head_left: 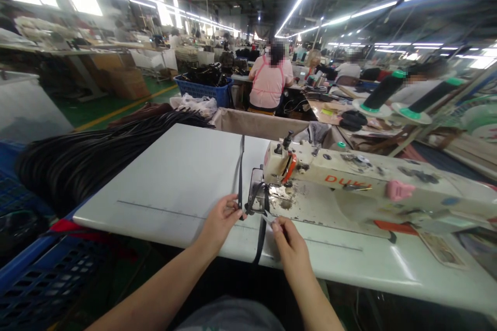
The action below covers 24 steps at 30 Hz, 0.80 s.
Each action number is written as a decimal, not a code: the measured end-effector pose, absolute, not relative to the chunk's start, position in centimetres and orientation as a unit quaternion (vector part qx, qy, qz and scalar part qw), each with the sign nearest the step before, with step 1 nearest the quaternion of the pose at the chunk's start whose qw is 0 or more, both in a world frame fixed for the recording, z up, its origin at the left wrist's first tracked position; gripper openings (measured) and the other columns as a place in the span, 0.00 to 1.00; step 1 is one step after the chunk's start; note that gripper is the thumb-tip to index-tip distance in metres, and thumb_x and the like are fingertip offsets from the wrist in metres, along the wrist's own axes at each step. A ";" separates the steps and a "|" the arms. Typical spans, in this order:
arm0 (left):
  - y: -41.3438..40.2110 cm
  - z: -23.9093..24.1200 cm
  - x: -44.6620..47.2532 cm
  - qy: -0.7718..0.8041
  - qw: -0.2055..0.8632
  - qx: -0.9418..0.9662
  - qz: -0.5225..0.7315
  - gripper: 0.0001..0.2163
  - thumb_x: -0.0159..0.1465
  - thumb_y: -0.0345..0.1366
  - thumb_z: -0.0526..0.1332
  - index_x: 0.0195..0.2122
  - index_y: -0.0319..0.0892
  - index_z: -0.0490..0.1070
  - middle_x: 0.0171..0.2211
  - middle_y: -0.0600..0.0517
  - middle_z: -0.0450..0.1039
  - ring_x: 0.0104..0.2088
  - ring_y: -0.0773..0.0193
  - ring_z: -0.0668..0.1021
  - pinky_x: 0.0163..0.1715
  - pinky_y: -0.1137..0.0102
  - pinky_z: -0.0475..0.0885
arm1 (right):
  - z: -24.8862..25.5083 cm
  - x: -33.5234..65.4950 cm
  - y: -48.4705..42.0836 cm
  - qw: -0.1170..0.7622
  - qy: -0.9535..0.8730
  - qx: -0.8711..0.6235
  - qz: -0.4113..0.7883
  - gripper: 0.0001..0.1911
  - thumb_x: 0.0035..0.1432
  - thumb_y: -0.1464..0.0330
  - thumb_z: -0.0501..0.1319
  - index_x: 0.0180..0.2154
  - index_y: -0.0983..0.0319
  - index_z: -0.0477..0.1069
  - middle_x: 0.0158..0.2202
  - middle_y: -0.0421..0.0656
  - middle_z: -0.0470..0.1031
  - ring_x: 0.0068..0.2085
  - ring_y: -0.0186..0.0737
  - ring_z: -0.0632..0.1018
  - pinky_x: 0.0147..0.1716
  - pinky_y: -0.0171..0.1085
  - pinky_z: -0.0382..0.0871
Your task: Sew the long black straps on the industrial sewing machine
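Note:
My left hand (222, 220) is closed in a pinch on a narrow black strap (240, 176), which runs away from me across the white sewing table (171, 176). My right hand (289, 242) pinches a small pale grey flat piece (268, 217); its exact kind is unclear. The tip of that piece is close to another length of black strap (261, 240) that hangs over the table's front edge. Both hands are just in front of the needle area of a sewing machine (334, 176), where a strap loops near the presser foot.
A thick bundle of black straps (89, 155) lies left of the table. Blue crates (42, 274) stand at lower left. Thread cones (384, 92) rise behind the machine. A person in a pink apron (269, 80) sits ahead, near a filled blue basket (205, 88).

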<state>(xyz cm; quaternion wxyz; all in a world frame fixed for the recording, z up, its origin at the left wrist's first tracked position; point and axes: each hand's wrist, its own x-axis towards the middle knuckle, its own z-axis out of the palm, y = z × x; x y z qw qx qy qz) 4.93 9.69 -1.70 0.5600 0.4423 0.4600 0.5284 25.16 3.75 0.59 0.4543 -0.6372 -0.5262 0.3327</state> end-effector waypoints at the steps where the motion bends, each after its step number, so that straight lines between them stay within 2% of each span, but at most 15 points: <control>1: 9.5 -1.6 5.0 0.455 0.566 0.439 0.529 0.25 0.57 0.44 0.73 0.52 0.42 0.70 0.36 0.54 0.75 0.37 0.60 0.84 0.43 0.65 0.77 | 1.0 24.7 3.9 0.438 -0.545 -0.633 0.333 0.19 0.62 0.50 0.60 0.35 0.59 0.74 0.27 0.39 0.73 0.30 0.42 0.74 0.32 0.37 0.68; 8: 8.5 -0.6 5.0 0.468 0.576 0.424 0.519 0.32 0.54 0.41 0.75 0.54 0.46 0.59 0.31 0.60 0.74 0.35 0.60 0.85 0.40 0.68 0.78 | 2.3 22.7 4.3 0.342 -0.625 -0.631 0.307 0.17 0.68 0.55 0.55 0.37 0.58 0.74 0.33 0.43 0.78 0.35 0.46 0.78 0.36 0.38 0.66; 10: 8.5 -0.6 5.0 0.470 0.571 0.434 0.515 0.32 0.54 0.40 0.74 0.55 0.46 0.58 0.31 0.60 0.74 0.34 0.61 0.85 0.38 0.68 0.79 | 2.4 22.4 4.4 0.321 -0.636 -0.638 0.292 0.17 0.70 0.56 0.53 0.38 0.58 0.74 0.35 0.45 0.80 0.37 0.48 0.79 0.35 0.39 0.64; 15: 8.6 -1.1 5.4 0.486 0.568 0.433 0.503 0.32 0.53 0.40 0.74 0.54 0.46 0.59 0.30 0.61 0.71 0.27 0.65 0.81 0.23 0.74 0.75 | 2.5 22.0 4.8 0.284 -0.655 -0.652 0.256 0.14 0.72 0.59 0.54 0.39 0.57 0.74 0.37 0.45 0.82 0.39 0.48 0.80 0.35 0.38 0.62; 24: 8.3 -0.7 6.1 0.481 0.575 0.443 0.493 0.31 0.52 0.40 0.74 0.54 0.45 0.61 0.30 0.62 0.70 0.25 0.67 0.79 0.20 0.75 0.76 | 2.5 21.4 5.1 0.243 -0.672 -0.666 0.215 0.12 0.74 0.62 0.55 0.42 0.58 0.75 0.38 0.47 0.84 0.40 0.50 0.83 0.35 0.38 0.63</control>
